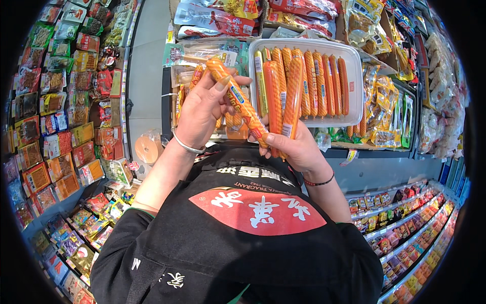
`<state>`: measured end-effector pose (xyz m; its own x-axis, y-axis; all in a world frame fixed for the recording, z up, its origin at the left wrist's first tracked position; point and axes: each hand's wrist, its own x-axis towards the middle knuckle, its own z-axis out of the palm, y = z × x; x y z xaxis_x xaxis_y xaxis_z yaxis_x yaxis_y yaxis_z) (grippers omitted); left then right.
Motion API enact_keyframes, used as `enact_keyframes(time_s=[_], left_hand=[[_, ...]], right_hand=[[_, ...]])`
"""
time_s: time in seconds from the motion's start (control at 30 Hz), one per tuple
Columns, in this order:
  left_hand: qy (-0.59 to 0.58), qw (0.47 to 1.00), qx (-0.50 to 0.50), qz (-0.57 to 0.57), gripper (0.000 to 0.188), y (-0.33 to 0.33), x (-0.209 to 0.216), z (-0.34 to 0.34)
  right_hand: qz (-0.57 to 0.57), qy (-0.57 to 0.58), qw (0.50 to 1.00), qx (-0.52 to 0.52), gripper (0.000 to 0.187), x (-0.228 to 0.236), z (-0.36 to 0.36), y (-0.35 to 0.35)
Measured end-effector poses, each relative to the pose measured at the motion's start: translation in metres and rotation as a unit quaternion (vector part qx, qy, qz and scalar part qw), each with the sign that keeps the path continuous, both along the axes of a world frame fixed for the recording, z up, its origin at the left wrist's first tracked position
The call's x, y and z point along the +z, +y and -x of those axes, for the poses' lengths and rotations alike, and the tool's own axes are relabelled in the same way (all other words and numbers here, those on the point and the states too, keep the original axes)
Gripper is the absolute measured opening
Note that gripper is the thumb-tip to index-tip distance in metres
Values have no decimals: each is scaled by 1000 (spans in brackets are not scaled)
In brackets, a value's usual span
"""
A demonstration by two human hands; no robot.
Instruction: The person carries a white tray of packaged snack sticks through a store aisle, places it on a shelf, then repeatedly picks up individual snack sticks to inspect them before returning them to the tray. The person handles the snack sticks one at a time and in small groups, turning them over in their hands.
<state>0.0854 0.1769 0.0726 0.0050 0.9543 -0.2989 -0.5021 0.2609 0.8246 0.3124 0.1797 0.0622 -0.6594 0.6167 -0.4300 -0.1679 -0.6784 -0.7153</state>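
A sausage in an orange and yellow striped wrapper (245, 108) slants between my hands. My left hand (205, 104) closes its fingers round the upper part of it, and its lower end meets the fingertips of my right hand (299, 146). That right hand is closed on the lower ends of more wrapped sausages (275, 96), which point away from me over a clear plastic tub (356, 76). Inside the tub, several orange sausages (321, 83) lie side by side, with one yellow-green sausage (260, 76) at the left wall.
Packaged snacks (212, 20) fill boxes beyond the tub, and yellow packets (382, 104) lie to its right. A shelf of colourful packets (66, 106) runs along the left. Lower right stand tiered shelves (400, 228). A round tan object (148, 148) is near my left forearm.
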Motion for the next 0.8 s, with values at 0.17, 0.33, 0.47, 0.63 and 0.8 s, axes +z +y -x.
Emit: enact_keyframes(time_s=[0.17,0.33,0.47,0.63,0.8], left_hand=[[-19,999,-25,-7,35,-3,-4,2],[52,999,-8,-5,42,-3,-21,6],[13,1000,-12,15,44,-8,-9,0],[-28,998,-59,-11,45,-6,-6,4],[25,999,-23,12,44,-7,-12,3]], right_hand=[[-6,-10,1000,-14,33,2,0,-1],[-21,-22,999,-10,33,0,3,-4],[-4,12,1000,-1,31,6,3,-2],[-14,1,1000,-3,29,3,2,-3],[-12,9,1000,-11,29,4,6,-7]])
